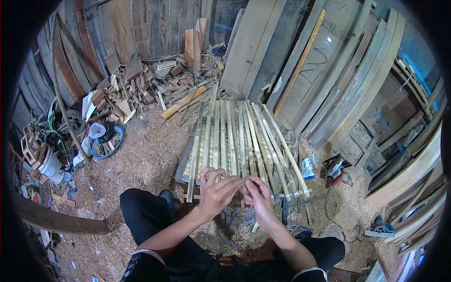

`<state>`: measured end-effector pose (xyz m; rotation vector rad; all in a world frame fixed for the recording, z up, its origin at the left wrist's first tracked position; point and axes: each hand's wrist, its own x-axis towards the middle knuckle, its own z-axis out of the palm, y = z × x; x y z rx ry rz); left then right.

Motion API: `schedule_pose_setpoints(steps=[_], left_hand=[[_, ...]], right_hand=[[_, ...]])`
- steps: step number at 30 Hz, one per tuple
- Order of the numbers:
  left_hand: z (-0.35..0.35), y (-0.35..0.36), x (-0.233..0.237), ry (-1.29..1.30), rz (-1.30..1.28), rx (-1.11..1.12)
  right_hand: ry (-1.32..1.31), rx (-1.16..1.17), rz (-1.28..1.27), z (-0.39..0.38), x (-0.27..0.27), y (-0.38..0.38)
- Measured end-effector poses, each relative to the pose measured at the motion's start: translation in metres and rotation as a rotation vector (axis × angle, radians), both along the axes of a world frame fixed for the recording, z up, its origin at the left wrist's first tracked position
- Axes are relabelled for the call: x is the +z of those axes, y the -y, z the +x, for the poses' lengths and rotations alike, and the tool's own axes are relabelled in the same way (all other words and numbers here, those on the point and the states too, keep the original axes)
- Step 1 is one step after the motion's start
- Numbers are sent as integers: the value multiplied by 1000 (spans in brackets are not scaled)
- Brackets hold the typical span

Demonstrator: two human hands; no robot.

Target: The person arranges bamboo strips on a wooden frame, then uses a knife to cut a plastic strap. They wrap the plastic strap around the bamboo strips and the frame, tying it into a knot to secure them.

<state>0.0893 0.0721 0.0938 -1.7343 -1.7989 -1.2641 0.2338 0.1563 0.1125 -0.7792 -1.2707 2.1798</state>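
Observation:
My left hand (pixel 217 191) and my right hand (pixel 259 199) meet at the fingertips in front of my knees. The left fingers are bent, and the index finger reaches across to the right fingertips in a pinch. On the right, thumb and forefinger press together with the other fingers curled in. Whatever sits between the fingertips is too small to make out. Just beyond the hands, several long thin wooden strips (pixel 221 136) lie side by side, pointing away from me, over a low slatted stand (pixel 183 160). Their near ends are partly hidden by my hands.
A power tool (pixel 336 170) lies on the sawdust floor at right, near a blue-and-white packet (pixel 308 168). Wood offcuts (pixel 141 84) are heaped at the back left. A blue basin (pixel 109 141) stands at left, and planks (pixel 253 47) lean on the wall.

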Motion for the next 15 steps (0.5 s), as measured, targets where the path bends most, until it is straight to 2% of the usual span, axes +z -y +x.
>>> schedule_pose_setpoints(steps=[5, 7, 8, 10, 11, 13, 14, 15], left_hand=[[0, 0, -3, -72, 2, 26], [1, 1, -4, -97, -9, 22], [1, 0, -5, -72, -47, 15], [-1, 0, -1, -46, -86, 7], [-1, 0, 2, 0, -134, -27], [-3, 0, 2, 47, -184, -62], [-4, -1, 0, 80, -203, -76], [-4, -2, -1, 114, -222, -90]], right_hand=[[103, -57, 71, -1, 1, 0], [119, -75, 237, -1, -7, -2], [120, -74, 237, -2, -10, -4], [155, -76, 462, -1, -12, -7], [156, -76, 459, 1, -11, -10], [320, 12, 678, 5, -1, -16], [321, 11, 676, 5, 1, -17], [304, -14, 823, 5, 3, -19]])
